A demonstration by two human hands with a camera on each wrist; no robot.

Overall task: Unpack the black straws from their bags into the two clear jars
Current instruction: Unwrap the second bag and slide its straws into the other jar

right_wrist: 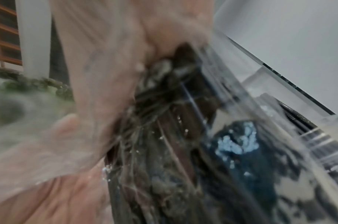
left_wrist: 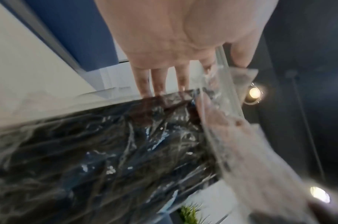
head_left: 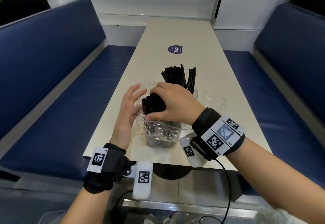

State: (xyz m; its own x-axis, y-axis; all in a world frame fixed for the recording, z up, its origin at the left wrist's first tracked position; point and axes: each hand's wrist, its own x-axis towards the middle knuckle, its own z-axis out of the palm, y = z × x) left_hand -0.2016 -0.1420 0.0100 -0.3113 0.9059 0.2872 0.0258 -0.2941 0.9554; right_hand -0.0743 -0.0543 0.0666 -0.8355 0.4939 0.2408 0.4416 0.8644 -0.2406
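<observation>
Booth table point(head_left: 202, 35): right hand point(head_left: 174, 104) grips straw bundle point(head_left: 153, 104) (bagged); left hand point(head_left: 126, 111) flat, fingers straight; head view alone shows filled jar point(head_left: 194, 92).

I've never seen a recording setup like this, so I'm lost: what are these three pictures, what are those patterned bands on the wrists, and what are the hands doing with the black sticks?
No machine here: a person wears one camera on the head and one on each wrist; the patterned bands are part of those wrist straps. The wide picture is the head view, looking down at a table. The two blurry close-ups look along each hand.

The sticks are black drinking straws. The right hand grips a bundle of straws still partly wrapped in a clear plastic bag. The left hand is open, fingers straight beside the bag. Behind stands a clear jar already holding straws, with an empty crumpled bag to its right.
</observation>
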